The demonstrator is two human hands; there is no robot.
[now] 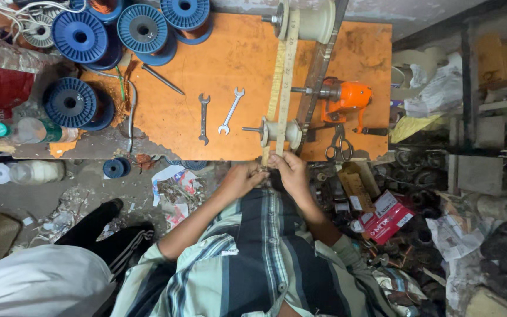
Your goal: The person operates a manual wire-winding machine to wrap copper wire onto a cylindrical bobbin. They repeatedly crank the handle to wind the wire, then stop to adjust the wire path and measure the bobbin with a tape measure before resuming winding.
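I'm seeing both hands, left hand (pixel 243 176) and right hand (pixel 289 167), pinching the pale tape (pixel 284 88) at the orange table (pixel 236 53)'s near edge; two spanners (pixel 217 114) are lying left, six blue spools (pixel 77 35) far-left.

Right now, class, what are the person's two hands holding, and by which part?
Both hands, left hand and right hand, pinch the near end of the pale tape at the edge of the orange table.
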